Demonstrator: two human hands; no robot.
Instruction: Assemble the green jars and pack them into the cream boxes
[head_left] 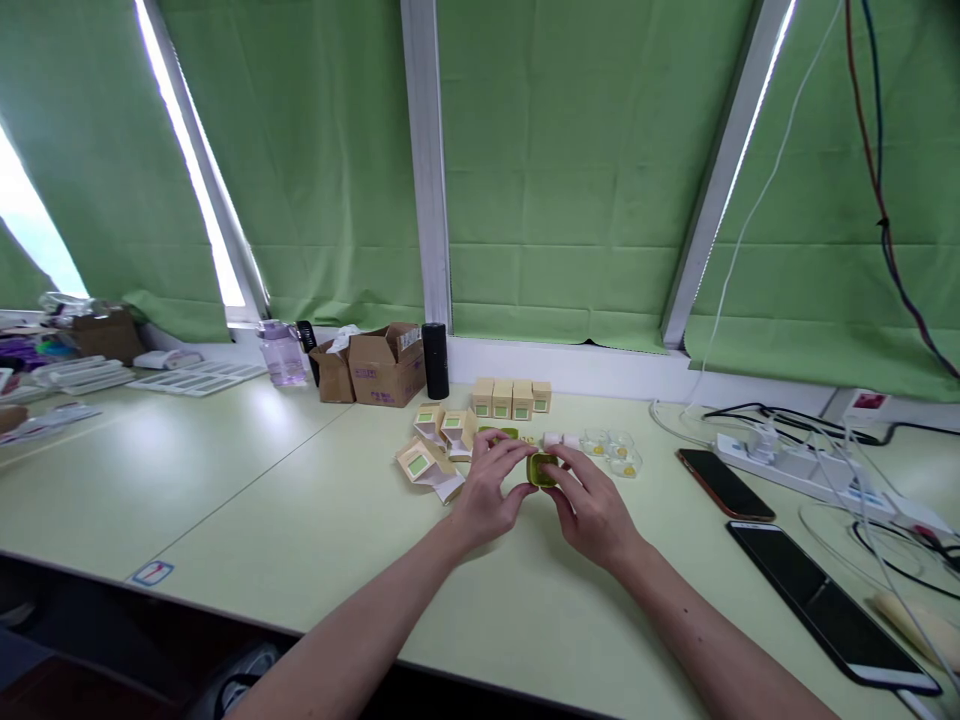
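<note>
A small olive-green square container (541, 470) is held up between both hands over the table, its hollow side facing me. The fingers and thumb of my left hand (487, 488) grip its left side. My right hand (592, 508) holds its right side, with fingertips reaching into the opening; whether they hold anything inside is hidden. Behind my left hand lies another green piece (501, 433), partly covered. Left of it are several opened small cardboard boxes (426, 464). White cylindrical pieces (561, 440) and clear plastic cups (621, 450) with yellow bits lie beyond my right hand.
Closed small boxes (511, 398) stand in a row at the back. Left of them are a black cylinder (435, 361), a cardboard carton (386, 368) and a purple bottle (282, 353). On the right lie a phone (724, 484), a tablet (829, 605) and a power strip (810, 480) with cables.
</note>
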